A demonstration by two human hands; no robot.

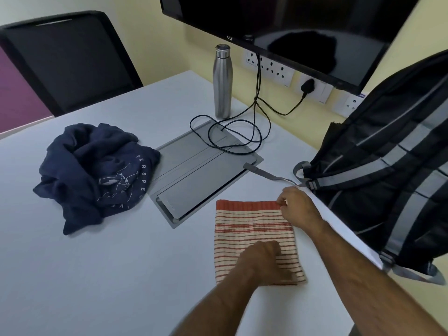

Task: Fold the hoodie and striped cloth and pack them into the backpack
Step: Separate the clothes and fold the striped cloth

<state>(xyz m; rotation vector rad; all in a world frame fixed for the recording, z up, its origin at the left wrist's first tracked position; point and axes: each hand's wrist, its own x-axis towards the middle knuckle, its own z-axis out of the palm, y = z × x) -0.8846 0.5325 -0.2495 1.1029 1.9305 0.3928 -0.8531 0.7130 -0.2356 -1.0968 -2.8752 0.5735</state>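
Pale grey table (97,275) against a yellow wall (278,98) carrying sockets (269,66). A dark screen (291,25) is cut off at the top; a black chair (68,61) stands at the far left. A grey hatch (201,180) is set in the table, with cables (252,132) coiled on it and a steel bottle (222,81) just behind. The navy hoodie (97,175) lies crumpled at left. The striped cloth (254,229) lies folded flat near the right edge. The right hand (298,207) pinches its far right corner. The left hand (264,258) rests on its near part, fingers hidden, so I cannot tell its grip. The backpack (392,170) hangs past the table's right edge, partly out of frame.
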